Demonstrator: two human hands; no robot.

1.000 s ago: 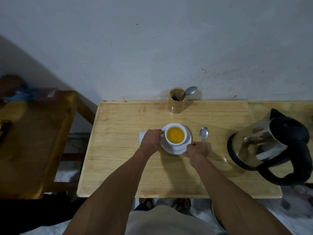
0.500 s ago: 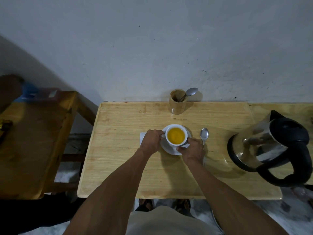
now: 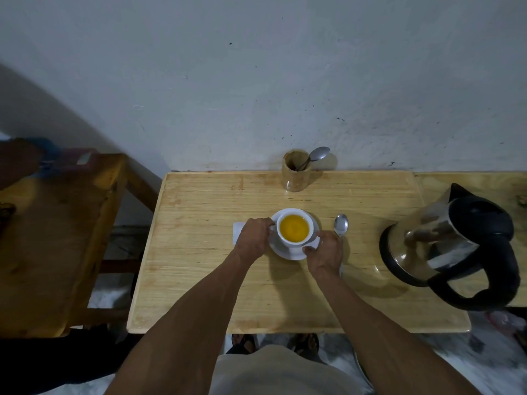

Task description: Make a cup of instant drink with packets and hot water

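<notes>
Both hands grip the crockery: left hand (image 3: 253, 238) closed on the cup (image 3: 294, 228) handle, right hand (image 3: 325, 252) pinching the saucer (image 3: 286, 252) rim. A spoon (image 3: 340, 225) lies just right, kettle (image 3: 453, 246) far right.

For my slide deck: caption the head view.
Both hands, left and right, hold a saucer with a cup of orange drink.

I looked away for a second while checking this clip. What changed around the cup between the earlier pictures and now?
The right hand moved left, off the handle of the loose metal spoon, and took hold of the white saucer at its right edge. The left hand stayed at the handle of the white cup of yellow drink. The spoon, steel kettle and wooden holder did not move.
</notes>
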